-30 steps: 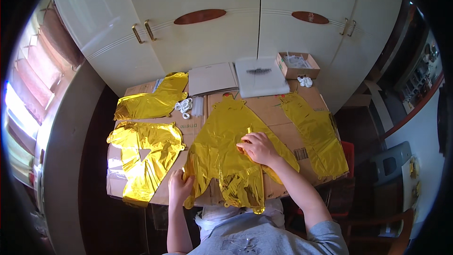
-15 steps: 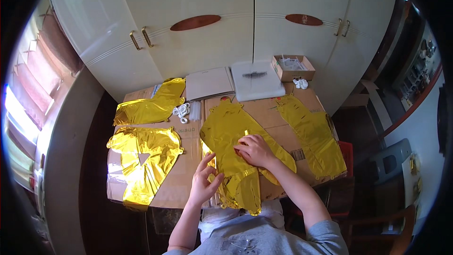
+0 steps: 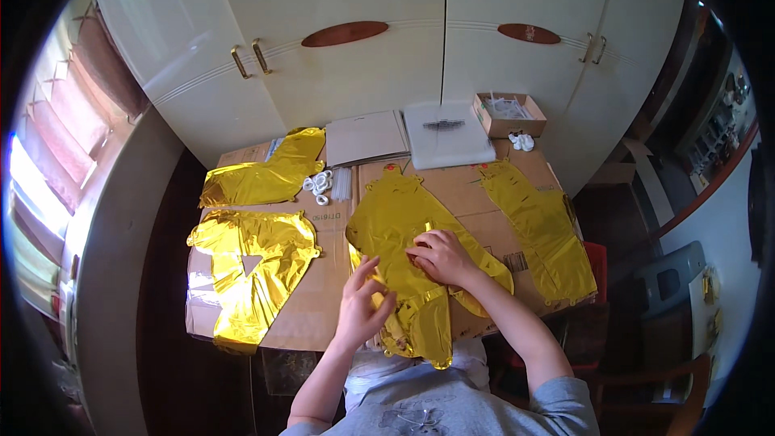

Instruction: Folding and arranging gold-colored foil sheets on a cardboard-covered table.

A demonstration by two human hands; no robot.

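Hands on a flat gold foil balloon (image 3: pixel 404 258), head view

Balloon lay on the cardboard-covered counter (image 3: pixel 323 291) straight ahead of the person, its long axis running from far end to the near edge, lower tip pointing at the body; right hand (image 3: pixel 440 257) pressed flat on its middle, fingers bent, nearer the centre; left hand (image 3: pixel 362 307) hovered open at its left margin, fingers spread, gripping nothing I could make out

Brown open carton (image 3: pixel 508 115), table's far-right
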